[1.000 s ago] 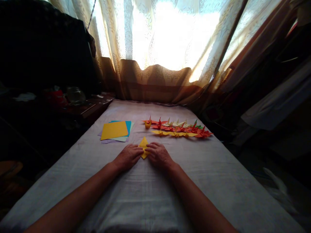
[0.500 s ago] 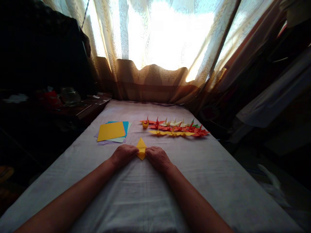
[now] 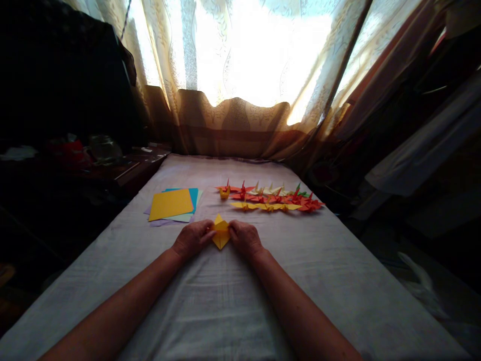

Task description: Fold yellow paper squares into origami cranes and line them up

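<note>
A piece of folded yellow origami paper point(image 3: 221, 235), roughly diamond-shaped, is between my two hands at the middle of the white-covered surface. My left hand point(image 3: 193, 237) pinches its left side, thumb toward me. On its right side, my right hand point(image 3: 245, 237) grips the edge with closed fingers. One point of the paper faces away from me and another faces me. The fingertips partly hide its side corners.
Left of centre lies a stack of coloured paper squares point(image 3: 171, 204), yellow on top. Beyond my right hand stand rows of folded paper cranes point(image 3: 268, 206) in yellow, red, cream and green. A small orange-yellow folded piece point(image 3: 224, 193) sits at their left. A curtain point(image 3: 233, 120) hangs behind.
The narrow yellow diamond now looks wider, with its lower part spread out. My hands have shifted slightly apart at its side corners, the right hand a little farther to the right.
</note>
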`<move>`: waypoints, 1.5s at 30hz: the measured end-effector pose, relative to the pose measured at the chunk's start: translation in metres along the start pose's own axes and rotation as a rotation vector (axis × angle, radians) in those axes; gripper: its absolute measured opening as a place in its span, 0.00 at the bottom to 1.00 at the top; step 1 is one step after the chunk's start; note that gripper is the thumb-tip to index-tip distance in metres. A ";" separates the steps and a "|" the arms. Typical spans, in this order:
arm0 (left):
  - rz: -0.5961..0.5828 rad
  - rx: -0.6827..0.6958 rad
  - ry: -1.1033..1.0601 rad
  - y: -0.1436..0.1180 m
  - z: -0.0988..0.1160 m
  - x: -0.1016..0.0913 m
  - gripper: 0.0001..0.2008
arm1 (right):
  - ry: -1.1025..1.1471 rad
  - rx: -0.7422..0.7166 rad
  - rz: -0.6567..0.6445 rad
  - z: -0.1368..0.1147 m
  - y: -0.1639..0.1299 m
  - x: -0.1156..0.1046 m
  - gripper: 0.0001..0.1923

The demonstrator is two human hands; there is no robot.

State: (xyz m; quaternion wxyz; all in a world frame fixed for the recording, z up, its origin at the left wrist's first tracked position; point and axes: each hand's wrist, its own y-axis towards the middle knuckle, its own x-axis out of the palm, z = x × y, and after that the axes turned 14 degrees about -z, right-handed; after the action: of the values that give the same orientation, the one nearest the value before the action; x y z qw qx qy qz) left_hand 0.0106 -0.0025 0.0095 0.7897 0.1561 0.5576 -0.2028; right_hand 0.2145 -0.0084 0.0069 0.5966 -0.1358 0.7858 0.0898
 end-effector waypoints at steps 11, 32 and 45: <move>-0.076 -0.254 0.054 0.013 0.019 -0.015 0.10 | 0.114 0.150 0.022 -0.007 0.005 0.001 0.09; -0.072 -0.131 -0.178 0.012 0.003 -0.007 0.24 | 0.179 0.195 -0.012 -0.009 0.020 -0.002 0.09; -0.030 -0.105 -0.250 0.010 -0.003 0.004 0.18 | 0.217 0.270 -0.030 -0.014 0.025 0.000 0.22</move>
State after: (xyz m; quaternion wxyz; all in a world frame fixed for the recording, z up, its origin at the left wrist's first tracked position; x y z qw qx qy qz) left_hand 0.0142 0.0067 0.0046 0.8571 0.0796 0.4668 -0.2028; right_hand 0.1934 0.0109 0.0108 0.5223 -0.0751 0.8485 -0.0408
